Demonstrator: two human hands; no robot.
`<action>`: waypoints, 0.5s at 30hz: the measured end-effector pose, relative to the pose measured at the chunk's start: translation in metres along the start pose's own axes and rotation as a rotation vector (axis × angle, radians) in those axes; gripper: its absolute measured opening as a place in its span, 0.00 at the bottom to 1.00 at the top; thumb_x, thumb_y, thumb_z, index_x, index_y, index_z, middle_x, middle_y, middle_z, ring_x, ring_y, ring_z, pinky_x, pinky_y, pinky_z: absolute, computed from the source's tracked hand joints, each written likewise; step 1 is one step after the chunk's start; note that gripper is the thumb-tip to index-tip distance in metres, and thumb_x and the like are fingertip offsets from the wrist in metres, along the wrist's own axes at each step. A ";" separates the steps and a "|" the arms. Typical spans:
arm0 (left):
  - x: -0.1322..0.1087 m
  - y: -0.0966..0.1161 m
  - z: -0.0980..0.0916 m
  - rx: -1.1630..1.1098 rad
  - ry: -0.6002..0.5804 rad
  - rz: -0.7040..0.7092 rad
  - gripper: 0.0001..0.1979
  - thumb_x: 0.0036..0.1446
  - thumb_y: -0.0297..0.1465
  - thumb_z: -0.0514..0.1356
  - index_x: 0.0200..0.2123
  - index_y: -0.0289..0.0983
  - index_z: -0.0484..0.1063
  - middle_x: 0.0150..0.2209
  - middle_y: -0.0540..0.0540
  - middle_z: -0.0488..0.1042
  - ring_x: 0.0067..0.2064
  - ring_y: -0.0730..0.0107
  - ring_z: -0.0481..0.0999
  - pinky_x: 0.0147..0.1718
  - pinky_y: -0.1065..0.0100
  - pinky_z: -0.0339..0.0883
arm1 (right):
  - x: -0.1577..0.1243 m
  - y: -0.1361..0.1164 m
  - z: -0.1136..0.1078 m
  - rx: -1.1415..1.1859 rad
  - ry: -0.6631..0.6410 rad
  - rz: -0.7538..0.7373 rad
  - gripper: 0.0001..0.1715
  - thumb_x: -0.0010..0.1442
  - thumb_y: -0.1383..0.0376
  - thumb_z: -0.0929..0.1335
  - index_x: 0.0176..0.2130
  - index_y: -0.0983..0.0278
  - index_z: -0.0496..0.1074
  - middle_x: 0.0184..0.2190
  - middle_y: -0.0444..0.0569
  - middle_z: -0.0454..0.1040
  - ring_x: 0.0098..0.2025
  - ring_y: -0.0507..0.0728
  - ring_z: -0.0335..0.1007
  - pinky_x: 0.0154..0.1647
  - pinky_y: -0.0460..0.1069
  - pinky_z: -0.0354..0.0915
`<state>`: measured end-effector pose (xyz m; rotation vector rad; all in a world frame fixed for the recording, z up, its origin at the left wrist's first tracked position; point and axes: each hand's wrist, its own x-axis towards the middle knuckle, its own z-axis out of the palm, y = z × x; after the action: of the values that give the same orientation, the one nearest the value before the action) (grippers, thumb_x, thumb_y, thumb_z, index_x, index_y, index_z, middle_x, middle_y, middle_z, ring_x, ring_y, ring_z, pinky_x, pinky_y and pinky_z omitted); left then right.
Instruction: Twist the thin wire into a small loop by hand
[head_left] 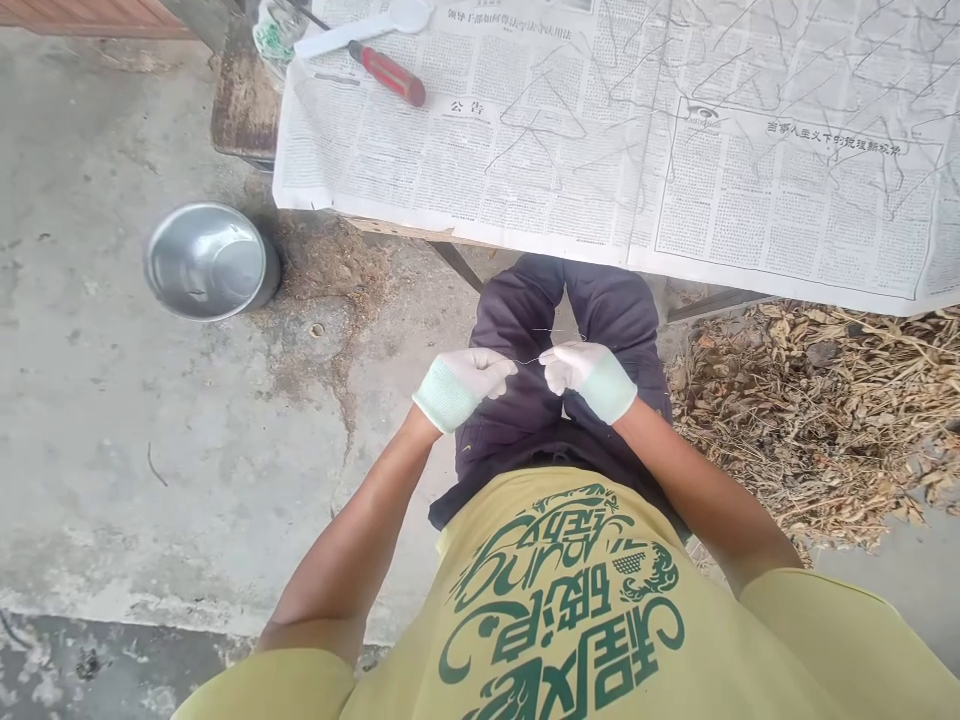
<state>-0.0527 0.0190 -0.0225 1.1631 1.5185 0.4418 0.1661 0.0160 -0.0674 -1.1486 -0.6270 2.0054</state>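
In front of my lap, a thin wire [528, 361] runs across the small gap between my two gloved hands. The fingers of my left hand [477, 376] pinch one side of it, in a white glove with a pale green cuff. My right hand [577, 370], gloved alike, grips the other side close by. A fine length of the same wire loops up above the right fingers, over my dark trousers. Where exactly the wire sits inside the fingers is hidden.
Newspaper [450, 170] covers the table ahead, with several bent wire shapes [529, 125] on it. A red-handled screwdriver [390, 74] and a white plastic spoon [360, 28] lie at its left. A metal pot [210, 262] stands on the concrete floor; dry leaves [817, 410] are heaped at right.
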 end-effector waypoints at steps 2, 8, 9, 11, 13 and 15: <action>0.001 -0.001 0.001 0.000 -0.029 -0.006 0.15 0.55 0.41 0.65 0.23 0.37 0.78 0.20 0.48 0.77 0.24 0.71 0.73 0.28 0.69 0.66 | -0.002 0.000 0.002 0.008 0.026 0.004 0.23 0.51 0.51 0.78 0.34 0.68 0.80 0.22 0.49 0.76 0.21 0.53 0.70 0.22 0.48 0.65; -0.001 0.000 0.016 -0.136 -0.026 0.007 0.15 0.56 0.41 0.65 0.24 0.37 0.78 0.24 0.46 0.79 0.28 0.68 0.76 0.35 0.66 0.69 | -0.004 -0.003 0.021 -0.049 0.027 0.018 0.20 0.51 0.54 0.79 0.34 0.67 0.78 0.24 0.49 0.78 0.24 0.53 0.73 0.25 0.48 0.68; -0.001 -0.001 0.018 -0.152 -0.027 0.001 0.14 0.56 0.41 0.65 0.25 0.37 0.79 0.24 0.46 0.79 0.28 0.68 0.75 0.35 0.66 0.69 | -0.003 -0.004 0.024 -0.078 0.039 0.028 0.17 0.51 0.56 0.79 0.33 0.66 0.77 0.23 0.48 0.77 0.23 0.53 0.72 0.25 0.47 0.68; -0.001 -0.002 0.019 -0.153 -0.043 -0.004 0.14 0.57 0.41 0.64 0.27 0.37 0.79 0.25 0.46 0.79 0.28 0.68 0.75 0.35 0.66 0.69 | -0.001 -0.004 0.028 -0.139 0.075 0.045 0.12 0.52 0.60 0.77 0.30 0.66 0.76 0.21 0.47 0.77 0.22 0.52 0.72 0.25 0.46 0.68; -0.001 -0.004 0.018 -0.120 -0.068 0.008 0.15 0.58 0.42 0.63 0.28 0.37 0.79 0.25 0.46 0.79 0.29 0.68 0.75 0.37 0.66 0.69 | -0.001 -0.005 0.030 -0.192 0.102 0.063 0.08 0.53 0.63 0.76 0.29 0.66 0.76 0.21 0.46 0.76 0.21 0.51 0.71 0.24 0.45 0.68; -0.002 -0.005 0.015 -0.086 -0.089 0.019 0.15 0.58 0.42 0.62 0.30 0.37 0.79 0.26 0.47 0.79 0.30 0.68 0.76 0.38 0.66 0.69 | -0.001 -0.006 0.031 -0.228 0.113 0.096 0.06 0.55 0.66 0.74 0.29 0.66 0.76 0.20 0.46 0.76 0.21 0.50 0.70 0.24 0.45 0.68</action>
<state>-0.0416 0.0102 -0.0300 1.1164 1.3998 0.4577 0.1417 0.0168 -0.0479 -1.4414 -0.7701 1.9691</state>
